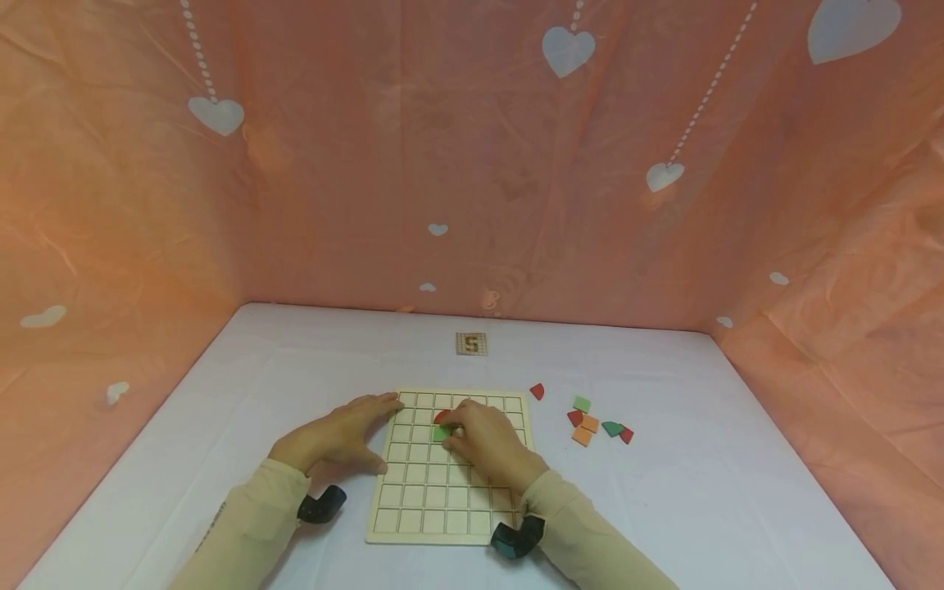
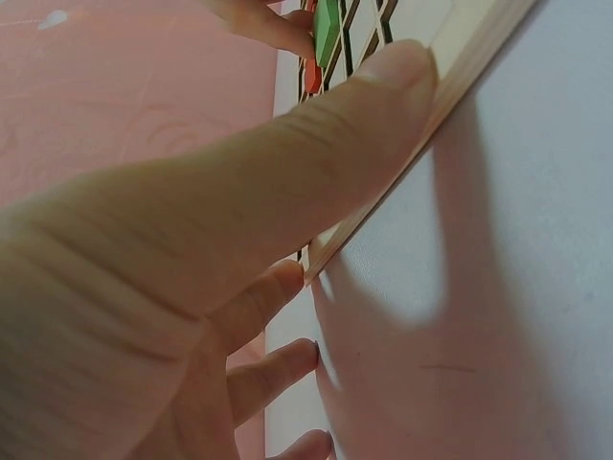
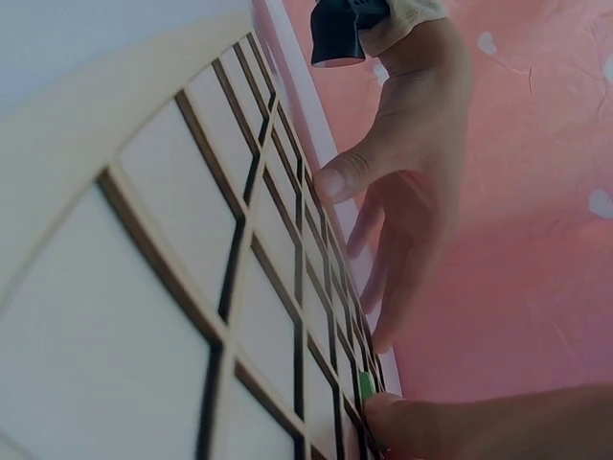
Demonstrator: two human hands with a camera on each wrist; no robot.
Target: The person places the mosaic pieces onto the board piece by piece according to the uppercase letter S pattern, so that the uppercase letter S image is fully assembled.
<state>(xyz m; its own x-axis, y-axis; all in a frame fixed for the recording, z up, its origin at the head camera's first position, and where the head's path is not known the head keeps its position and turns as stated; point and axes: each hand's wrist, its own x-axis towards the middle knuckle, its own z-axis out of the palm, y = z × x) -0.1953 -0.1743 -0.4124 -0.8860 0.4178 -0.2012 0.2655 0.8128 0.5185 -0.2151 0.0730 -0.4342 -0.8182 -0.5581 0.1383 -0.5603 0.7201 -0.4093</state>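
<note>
A pale wooden grid board lies flat on the table. My left hand rests at its left side, fingers spread; in the left wrist view the thumb lies on the board's rim. My right hand is over the upper middle of the grid, thumb and forefinger bent around a light green square tile. Just above that tile, a red quarter-round tile shows beside the forefinger. The right wrist view has only a sliver of the green tile by a fingertip.
Right of the board lie loose tiles: a lone red one, a light green square, orange squares, a dark green quarter-round and more red ones. A small patterned square card sits behind the board. Orange cloth hangs around the table.
</note>
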